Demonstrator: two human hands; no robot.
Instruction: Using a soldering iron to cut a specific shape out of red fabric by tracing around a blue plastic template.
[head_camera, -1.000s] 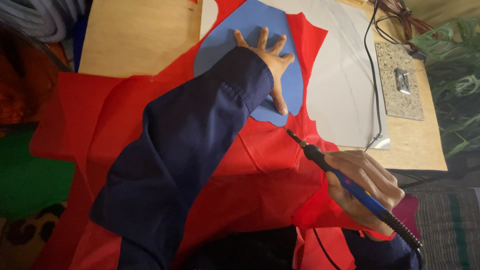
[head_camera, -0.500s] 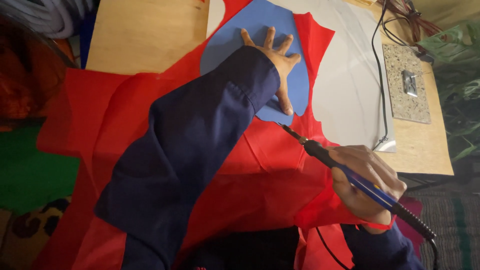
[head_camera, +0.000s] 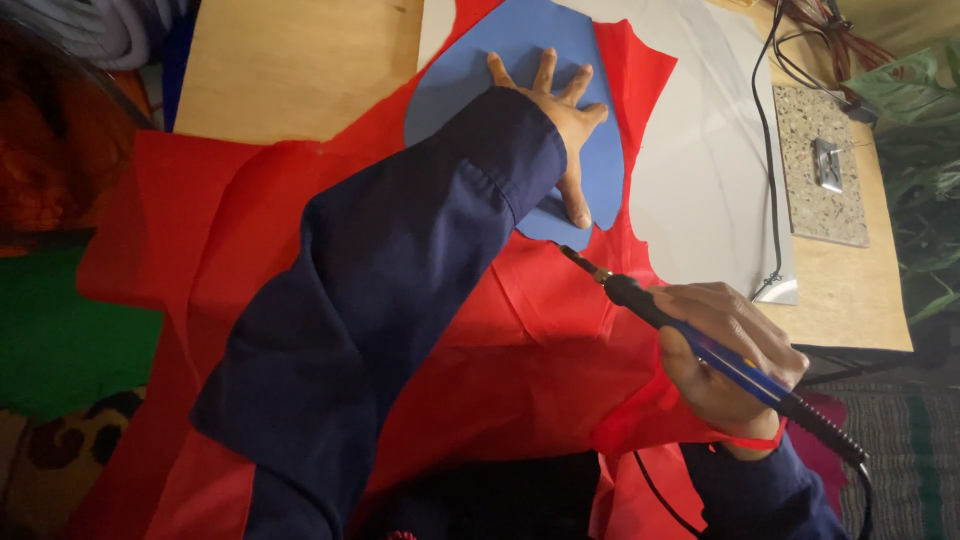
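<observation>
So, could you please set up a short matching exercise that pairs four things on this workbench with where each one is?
Things:
1. blue template
2. heated cutting pen
3. red fabric
4. speckled stone slab

Places:
A. spread over the wooden table
B. gripped in the right hand
C. at the table's right edge, by the black cable
D. pressed flat under the left hand

Pairs: 1-D, 2-B, 3-A, 4-C
</observation>
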